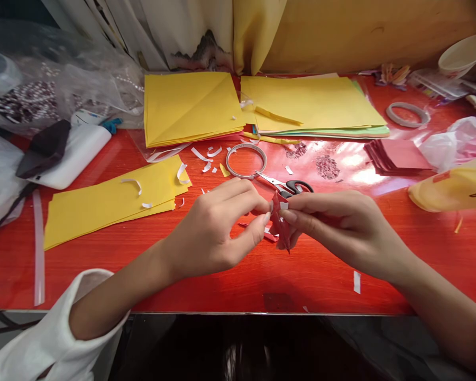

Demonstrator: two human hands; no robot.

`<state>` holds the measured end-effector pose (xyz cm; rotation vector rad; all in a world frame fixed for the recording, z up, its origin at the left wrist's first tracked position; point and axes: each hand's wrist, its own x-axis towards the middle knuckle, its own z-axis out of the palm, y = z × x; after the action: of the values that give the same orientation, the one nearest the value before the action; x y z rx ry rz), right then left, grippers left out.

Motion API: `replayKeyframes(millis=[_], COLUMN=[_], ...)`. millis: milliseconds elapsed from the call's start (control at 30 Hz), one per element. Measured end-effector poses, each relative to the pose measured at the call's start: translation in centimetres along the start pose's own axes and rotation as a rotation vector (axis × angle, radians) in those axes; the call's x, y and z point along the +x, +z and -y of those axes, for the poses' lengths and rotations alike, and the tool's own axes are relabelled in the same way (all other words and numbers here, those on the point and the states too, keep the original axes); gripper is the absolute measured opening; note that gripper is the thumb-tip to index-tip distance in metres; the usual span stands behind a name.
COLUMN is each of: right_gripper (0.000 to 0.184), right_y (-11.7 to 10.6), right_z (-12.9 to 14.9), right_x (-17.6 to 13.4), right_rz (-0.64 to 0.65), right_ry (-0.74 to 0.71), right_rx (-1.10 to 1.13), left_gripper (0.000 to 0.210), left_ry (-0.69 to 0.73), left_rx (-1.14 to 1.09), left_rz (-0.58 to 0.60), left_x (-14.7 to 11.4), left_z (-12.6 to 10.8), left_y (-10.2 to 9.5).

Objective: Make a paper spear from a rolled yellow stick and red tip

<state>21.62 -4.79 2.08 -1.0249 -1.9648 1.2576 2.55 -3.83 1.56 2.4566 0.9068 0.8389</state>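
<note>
My right hand (337,225) pinches a small folded piece of red paper (282,230) between thumb and fingers. A white strip (284,206) shows on that paper near my right thumb. My left hand (230,222) has its thumb and fingertips closed at the paper's left edge; what exactly lies between those tips is partly hidden. On the table behind the hands lie black-handled scissors (287,185), their blades touching a roll of tape (246,160). Beneath my fingers, another red paper piece (270,235) is partly covered.
Yellow sheets (192,108) and a second stack (309,103) lie at the back. Yellow strips (111,203) are on the left, with white scraps (201,154) around. A red paper stack (404,155), another tape roll (408,114) and a yellow container (448,188) stand right.
</note>
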Motion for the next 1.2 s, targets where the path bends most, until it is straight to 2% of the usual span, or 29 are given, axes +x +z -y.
replayKeyframes(millis=[900,1200], right_gripper=[0.014,0.014], right_y=[0.07,-0.07], right_z=[-0.09,-0.09], right_x=[-0.14,-0.02], right_rz=[0.006,0.042], right_ry=[-0.031,0.022], right_rx=[-0.077,0.029], left_gripper=[0.011,0.011], left_ry=[-0.012,-0.006], left_rx=[0.005,0.028], left_rz=[0.003,0.008], left_x=[0.02,0.04], left_z=[-0.04,0.0], left_y=[0.02,-0.14])
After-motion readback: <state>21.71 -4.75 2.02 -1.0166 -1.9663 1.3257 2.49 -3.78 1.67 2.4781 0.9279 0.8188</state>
